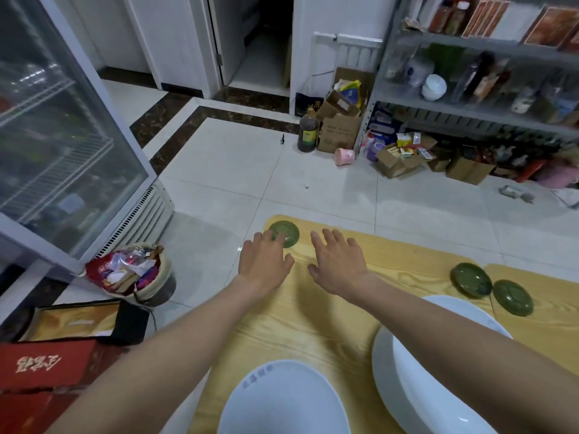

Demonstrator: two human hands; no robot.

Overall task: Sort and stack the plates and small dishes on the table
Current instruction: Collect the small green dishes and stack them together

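Observation:
A small green dish (pixel 285 231) lies at the far left corner of the yellow wooden table (pixel 329 314). My left hand (pixel 264 261) reaches over it with straight fingers whose tips touch its near rim. My right hand (pixel 336 261) hovers flat just right of it, fingers spread, holding nothing. Two more green dishes (pixel 470 279) (pixel 513 297) lie side by side at the right. A white plate (pixel 282 399) sits near the front edge. At the right, a white stack of plates (pixel 416 380) is partly hidden under my right forearm.
A glass-door fridge (pixel 62 136) stands to the left, with a full waste bin (pixel 134 274) and red boxes (pixel 44 364) on the floor beside the table. Metal shelves (pixel 485 89), cardboard boxes (pixel 338 130) and a dark bottle (pixel 308 130) line the far right.

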